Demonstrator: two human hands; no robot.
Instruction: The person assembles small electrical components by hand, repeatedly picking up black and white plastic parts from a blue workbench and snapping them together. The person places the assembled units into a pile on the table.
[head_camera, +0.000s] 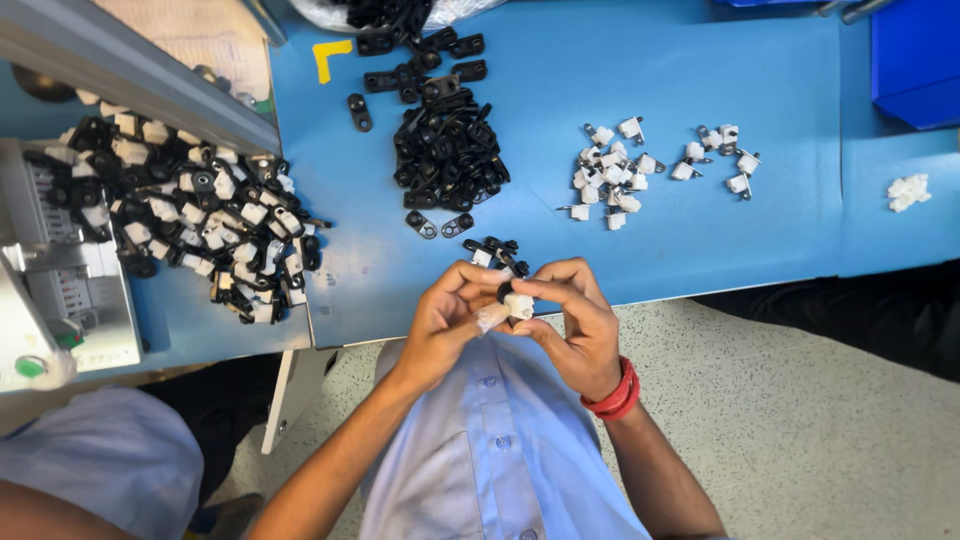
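**user1:** blue bench (700, 240) up top, speckled grey floor below it, and the person in a light blue shirt is working right at the near edge. both hands meet just off the edge of the bench. left hand (445, 325) and right hand (580, 330) are pinched together on one small piece, a white clip (517, 304) with a black part (506, 291) sitting on top of it. fingers of both hands are curled in tight around it, thumbs and forefingers doing the holding, so neither hand is open at all.

**user2:** so the piece is in the air, not on the bench?

**user1:** yep, held between the two hands, over the person's chest, just below the bench edge. right wrist has a red band (618, 392).

**user2:** what's lying around?

**user1:** big heap of black brackets (447, 150) in the middle of the bench, with a few loose ones trailing toward the far edge. to the right of that, a scatter of white clips with metal pins (610, 175), then a smaller bunch (722, 155) further right, and a tiny white cluster (907, 191) near the right end. a few assembled bits (497, 252) sit just beyond the fingertips. on the left there's a mixed pile of black-and-white assembled pieces (200, 220), next to a grey machine (60, 290) with a green button. can't tell what the machine is exactly.
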